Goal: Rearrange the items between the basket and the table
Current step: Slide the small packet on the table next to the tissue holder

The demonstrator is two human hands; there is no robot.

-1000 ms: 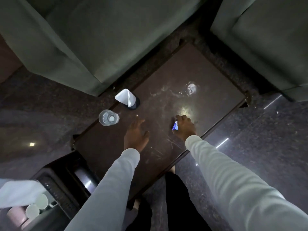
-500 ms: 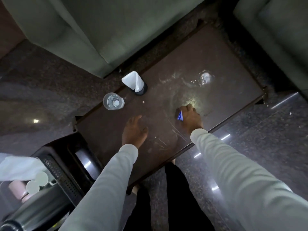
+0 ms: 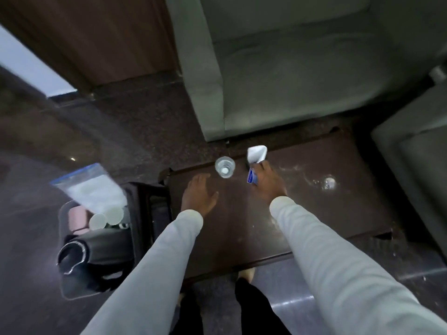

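Two hands are extended over the dark brown table [image 3: 302, 213], both in pale sleeves. The left hand [image 3: 199, 193] lies flat, palm down, fingers spread and straight, with nothing in it; it rests on the tabletop near the table's left end. The right hand [image 3: 268, 182] is closed around a small blue-and-white packet [image 3: 252, 177], which shows at the thumb side of the fist. Its fingertips reach the base of the white folded napkin [image 3: 257, 153] standing in a dark holder — whether they touch it cannot be told.

Between the two hands and just ahead of them stands a clear glass [image 3: 225, 167], upright, at the table's far edge. The napkin stands immediately right of the glass.

Left of the left hand, past the table's end, a clear basket [image 3: 72, 288] sits on the dark floor [image 3: 121, 131]. It contains a plastic zip bag [image 3: 89, 187] with a blue strip, a pink cup [image 3: 77, 217], two pale round lids [image 3: 106, 217] and a black bag [image 3: 96, 255]. Beyond both hands stands a grey-green sofa [image 3: 290, 68].
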